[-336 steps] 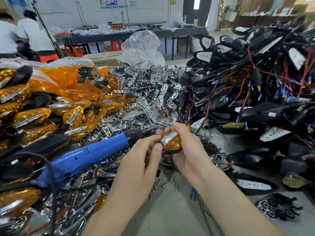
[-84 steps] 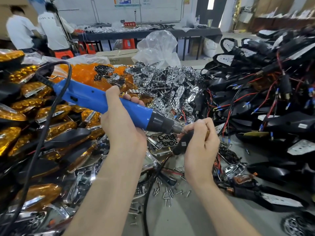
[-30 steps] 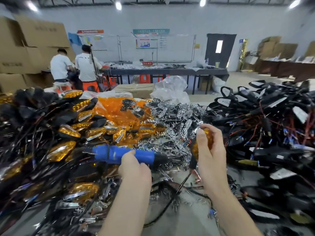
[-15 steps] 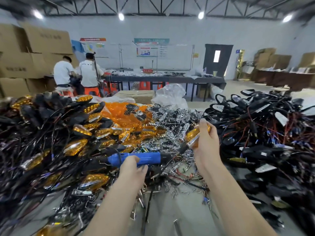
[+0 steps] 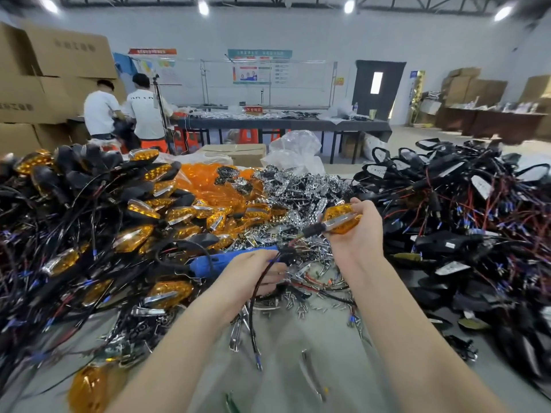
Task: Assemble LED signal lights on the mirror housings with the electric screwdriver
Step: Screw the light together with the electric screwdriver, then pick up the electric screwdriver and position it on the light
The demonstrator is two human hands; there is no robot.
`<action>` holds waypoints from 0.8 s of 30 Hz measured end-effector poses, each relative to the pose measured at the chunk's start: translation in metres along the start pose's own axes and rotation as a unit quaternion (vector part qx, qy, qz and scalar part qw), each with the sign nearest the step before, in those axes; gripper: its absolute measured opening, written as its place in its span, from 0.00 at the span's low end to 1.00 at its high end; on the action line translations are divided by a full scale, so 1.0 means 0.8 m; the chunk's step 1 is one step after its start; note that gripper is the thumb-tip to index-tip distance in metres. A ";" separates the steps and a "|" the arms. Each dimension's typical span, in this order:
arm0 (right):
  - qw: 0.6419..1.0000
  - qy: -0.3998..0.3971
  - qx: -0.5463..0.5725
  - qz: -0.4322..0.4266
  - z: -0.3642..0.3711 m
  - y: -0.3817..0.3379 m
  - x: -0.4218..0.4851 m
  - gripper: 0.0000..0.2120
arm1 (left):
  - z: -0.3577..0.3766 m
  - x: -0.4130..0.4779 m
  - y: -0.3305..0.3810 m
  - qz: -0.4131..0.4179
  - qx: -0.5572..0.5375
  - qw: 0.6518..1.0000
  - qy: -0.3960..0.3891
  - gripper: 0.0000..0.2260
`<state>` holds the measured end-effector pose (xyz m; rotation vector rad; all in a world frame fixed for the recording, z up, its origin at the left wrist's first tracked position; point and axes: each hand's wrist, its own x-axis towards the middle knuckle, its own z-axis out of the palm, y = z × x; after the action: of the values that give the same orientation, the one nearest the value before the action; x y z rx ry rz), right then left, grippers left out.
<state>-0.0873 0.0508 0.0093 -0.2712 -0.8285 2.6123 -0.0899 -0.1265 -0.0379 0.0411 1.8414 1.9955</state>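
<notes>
A grey table [image 5: 337, 380], cut off at its edges, is heaped with black wired mirror housings [image 5: 465, 242] at the right and amber lights [image 5: 140, 234] at the left. The blue electric screwdriver [image 5: 214, 261] lies between them, its nose hidden under the left hand [image 5: 253, 275]. That hand's curled fingers are crossed by a dark wire [image 5: 251, 311], and what they grip cannot be told. The LED signal light [image 5: 343, 219] is pinched in the raised right hand [image 5: 357, 236].

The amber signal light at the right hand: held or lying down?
Held: the right hand grips the amber chrome-striped signal light above the chrome parts pile.
</notes>
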 end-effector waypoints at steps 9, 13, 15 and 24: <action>0.995 0.028 0.091 0.038 -0.017 -0.004 0.001 0.09 | 0.006 -0.027 0.024 0.091 0.179 0.978 -0.050 0.15; 0.992 0.036 0.113 0.047 -0.019 -0.002 -0.001 0.13 | 0.002 -0.031 0.028 0.088 0.191 0.976 -0.055 0.14; 0.991 0.043 0.114 0.048 -0.017 -0.002 -0.002 0.14 | -0.001 -0.031 0.028 0.091 0.188 0.976 -0.054 0.14; 0.994 -0.072 0.048 0.061 0.027 0.035 -0.022 0.11 | -0.028 -0.042 0.052 0.218 0.316 0.923 -0.012 0.08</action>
<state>-0.0861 0.0111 0.0111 -0.1113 -0.7508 2.8032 -0.0781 -0.1598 0.0082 0.7149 2.5485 1.5291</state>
